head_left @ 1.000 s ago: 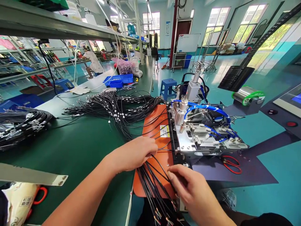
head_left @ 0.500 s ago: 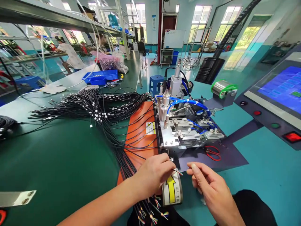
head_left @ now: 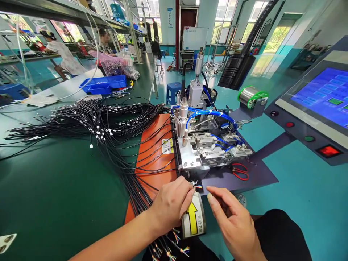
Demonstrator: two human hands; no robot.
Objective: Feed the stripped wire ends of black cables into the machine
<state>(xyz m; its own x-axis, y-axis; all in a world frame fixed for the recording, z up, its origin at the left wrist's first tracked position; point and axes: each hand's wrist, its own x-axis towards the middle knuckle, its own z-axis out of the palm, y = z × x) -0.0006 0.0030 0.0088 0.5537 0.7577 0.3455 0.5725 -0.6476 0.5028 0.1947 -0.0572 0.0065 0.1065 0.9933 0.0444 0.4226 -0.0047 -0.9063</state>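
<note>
My left hand is closed on a black cable, most of which its fingers hide. Thin coloured wire ends stick out past its fingertips, slightly fanned, by the front edge of the metal machine. Just right of them is my right hand, its thumb and forefinger a little apart and nothing visible between them. Below the left hand sits a curved guard with a yellow arrow. Several stripped cable ends with splayed coloured wires hang under the left wrist.
A large heap of black cables with white connectors covers part of the green table and runs over an orange board. Red-handled scissors, a solder wire spool and a control panel are to the right. Two people sit farther back.
My left hand has brought the wire ends slightly up against the machine front, and they now look more fanned. My right thumb and forefinger have parted a little. The view has shifted.
</note>
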